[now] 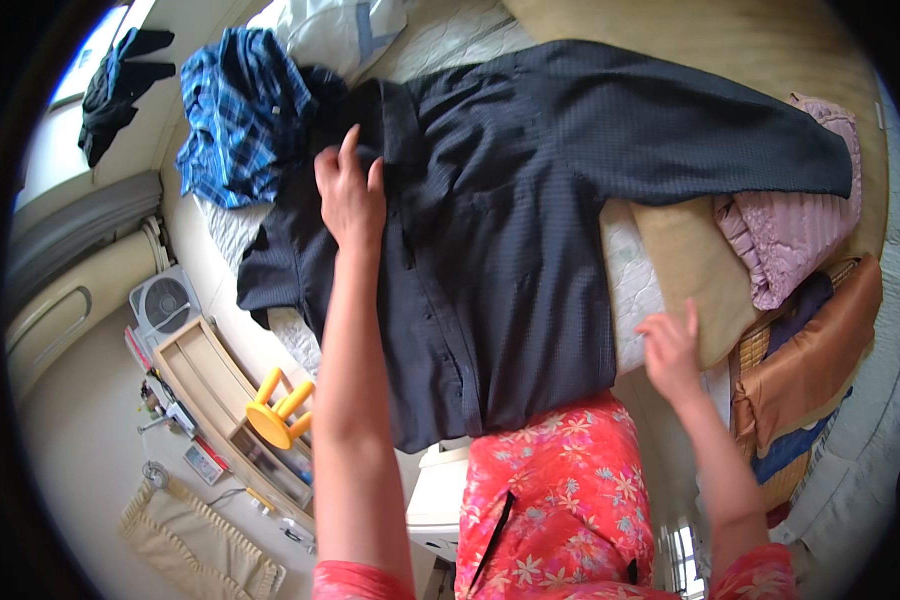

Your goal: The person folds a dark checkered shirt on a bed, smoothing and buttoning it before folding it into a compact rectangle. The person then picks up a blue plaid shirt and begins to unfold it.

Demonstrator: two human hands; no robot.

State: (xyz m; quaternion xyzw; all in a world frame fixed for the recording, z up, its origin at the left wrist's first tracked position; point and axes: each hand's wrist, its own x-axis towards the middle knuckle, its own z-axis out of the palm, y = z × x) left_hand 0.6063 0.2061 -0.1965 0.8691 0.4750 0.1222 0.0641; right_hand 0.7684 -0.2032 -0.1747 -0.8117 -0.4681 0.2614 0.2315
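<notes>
A dark button-front shirt [510, 247] lies spread face up, its collar [401, 124] towards the upper left and its lower hem near my knees. One long sleeve [690, 127] stretches out to the right; the other sleeve [274, 262] shows only in part at the left. Over the shirt's front, just below the collar, is my left hand [352, 187], fingers apart and holding nothing. Whether it touches the cloth I cannot tell. My right hand [671, 356], slightly blurred, hovers to the right of the shirt's side edge, also empty with its fingers spread.
A crumpled blue plaid shirt [240, 120] lies beside the collar, near a white plastic bag [337, 30]. Pink quilted fabric [787, 232] lies under the sleeve's end. Folded brown cloth [810, 360] is at the right. On the floor stand a yellow stool [274, 420] and a box fan [165, 304].
</notes>
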